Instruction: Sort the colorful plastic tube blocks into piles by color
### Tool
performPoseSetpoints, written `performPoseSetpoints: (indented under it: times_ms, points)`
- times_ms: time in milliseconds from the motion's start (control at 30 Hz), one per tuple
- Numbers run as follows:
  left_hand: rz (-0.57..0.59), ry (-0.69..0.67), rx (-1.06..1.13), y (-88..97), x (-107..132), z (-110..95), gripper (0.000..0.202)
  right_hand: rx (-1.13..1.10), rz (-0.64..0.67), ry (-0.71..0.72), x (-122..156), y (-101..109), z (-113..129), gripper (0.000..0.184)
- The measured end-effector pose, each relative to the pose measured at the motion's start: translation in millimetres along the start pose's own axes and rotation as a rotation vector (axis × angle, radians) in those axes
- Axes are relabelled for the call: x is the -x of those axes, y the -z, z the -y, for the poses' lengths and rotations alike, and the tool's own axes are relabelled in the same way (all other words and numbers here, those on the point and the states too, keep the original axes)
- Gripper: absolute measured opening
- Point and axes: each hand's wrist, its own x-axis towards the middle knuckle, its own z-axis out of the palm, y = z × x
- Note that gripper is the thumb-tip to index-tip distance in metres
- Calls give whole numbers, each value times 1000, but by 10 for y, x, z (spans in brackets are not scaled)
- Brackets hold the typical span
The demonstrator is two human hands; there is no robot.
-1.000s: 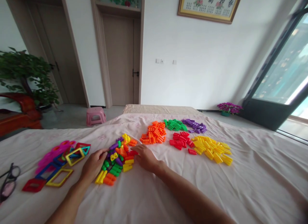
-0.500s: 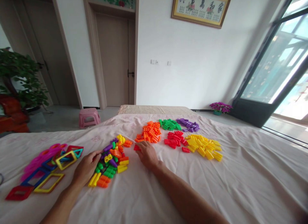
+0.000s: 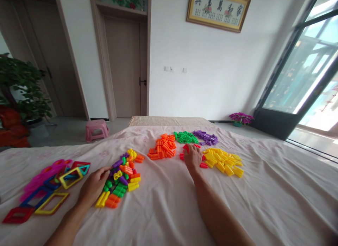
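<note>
My right hand (image 3: 192, 157) is over the pile of red plastic building blocks (image 3: 181, 156), with a red block (image 3: 186, 147) at its closed fingertips. The hand hides most of that pile. My left hand (image 3: 94, 184) rests at the left edge of a mixed heap of blocks (image 3: 123, 179) in purple, green, yellow, orange and red. Its fingers are curled together, and whatever they may hold is hidden. Sorted piles lie around the right hand: orange blocks (image 3: 164, 147), green blocks (image 3: 186, 137), purple blocks (image 3: 207, 137) and yellow blocks (image 3: 223, 160).
Magnetic frame tiles (image 3: 51, 203) and pink ring-shaped pieces (image 3: 39, 179) lie on the left of the cloth-covered table (image 3: 163, 207). Beyond it are a pink stool (image 3: 97, 130), a potted plant (image 3: 23, 87), purple flowers (image 3: 241, 118) and a door (image 3: 123, 66).
My right hand has moved right with a red block, from beside the mixed heap to the red pile. My left hand stays at the heap. The view has shifted slightly.
</note>
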Motion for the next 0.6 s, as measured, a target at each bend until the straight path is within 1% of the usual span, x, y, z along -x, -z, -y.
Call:
performPoseSetpoints:
  times_ms: [100,167,233,333,400,500,600]
  points:
    - [-12,-19,-4,7,10,-32,41,-31,-49,9,13,8,30,37]
    - [-13,-26,-5,7,14,-46,40,-99,-32,80,50,1,148,36]
    - [-11,-18,-8,3,15,-46,41,-225,50,192,127,-20,333,32]
    - [-10,-13,-10,-4,11,-31,42,-447,245,380,335,-58,676,27]
    - [-9,-14,-11,-7,9,-24,44,-537,371,486,519,-61,899,24]
    - [-18,-17,-16,-4,7,-23,44,-539,505,591,784,-16,1164,23]
    - [-25,-24,-15,-2,5,-28,42,-469,581,700,954,45,1328,25]
